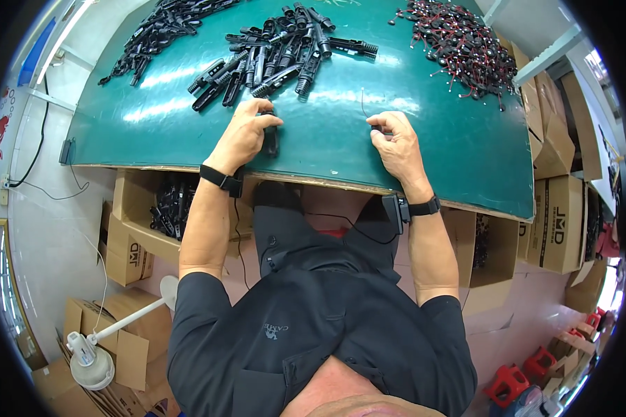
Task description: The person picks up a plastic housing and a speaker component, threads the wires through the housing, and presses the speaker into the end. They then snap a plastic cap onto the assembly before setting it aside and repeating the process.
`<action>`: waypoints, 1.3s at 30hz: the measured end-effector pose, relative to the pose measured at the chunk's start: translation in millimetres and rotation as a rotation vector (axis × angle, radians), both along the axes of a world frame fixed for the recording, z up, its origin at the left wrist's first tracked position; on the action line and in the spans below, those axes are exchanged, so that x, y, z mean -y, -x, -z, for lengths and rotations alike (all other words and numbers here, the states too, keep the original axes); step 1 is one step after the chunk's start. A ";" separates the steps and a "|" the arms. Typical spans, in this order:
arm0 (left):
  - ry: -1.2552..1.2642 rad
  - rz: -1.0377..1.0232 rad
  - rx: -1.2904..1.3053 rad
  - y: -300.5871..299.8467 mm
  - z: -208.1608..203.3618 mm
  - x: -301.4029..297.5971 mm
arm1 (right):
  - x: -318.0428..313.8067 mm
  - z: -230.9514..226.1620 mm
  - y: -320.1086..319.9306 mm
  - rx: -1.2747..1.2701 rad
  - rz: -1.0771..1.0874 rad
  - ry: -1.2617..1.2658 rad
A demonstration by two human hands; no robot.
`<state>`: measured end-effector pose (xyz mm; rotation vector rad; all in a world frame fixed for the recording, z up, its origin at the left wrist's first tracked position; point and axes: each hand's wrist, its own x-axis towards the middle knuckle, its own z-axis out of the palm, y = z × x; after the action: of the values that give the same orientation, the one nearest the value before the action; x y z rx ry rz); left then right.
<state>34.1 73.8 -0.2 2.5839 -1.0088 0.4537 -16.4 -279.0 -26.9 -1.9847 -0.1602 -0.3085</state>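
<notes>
My left hand [242, 136] is closed around a black plastic housing [271, 141], held upright just above the near part of the green table [323, 142]. To its right, my right hand [399, 147] pinches a small dark part [375, 128] between thumb and fingers. A thin wire [364, 104] sticks up from that part; the fingers hide most of the rest. Beyond my hands lies a heap of black ribbed housings [285, 59]. At the far right is a pile of small round black parts with red wires [459, 52].
Another heap of black parts [163, 35] lies at the far left. Below the table's front edge stand an open cardboard box [135, 201] holding black parts and another box [494, 267] at right. Cables hang from both wrist straps. A white lamp [129, 323] stands lower left.
</notes>
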 end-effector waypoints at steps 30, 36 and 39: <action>0.478 -0.108 -0.403 71.7 -2.2 29.0 | -26.4 -4.7 24.3 0.084 -0.029 -0.180; 0.624 -0.105 -0.379 76.7 18.5 25.8 | -40.6 -34.8 35.9 0.442 -0.014 -0.062; 0.660 -0.099 -0.372 77.9 25.3 24.3 | -45.5 -41.2 37.4 0.614 -0.019 0.036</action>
<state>-43.7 49.6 -25.6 2.0164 -0.4913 0.2541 -53.8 -233.4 14.3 -1.8666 -0.5756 -0.9026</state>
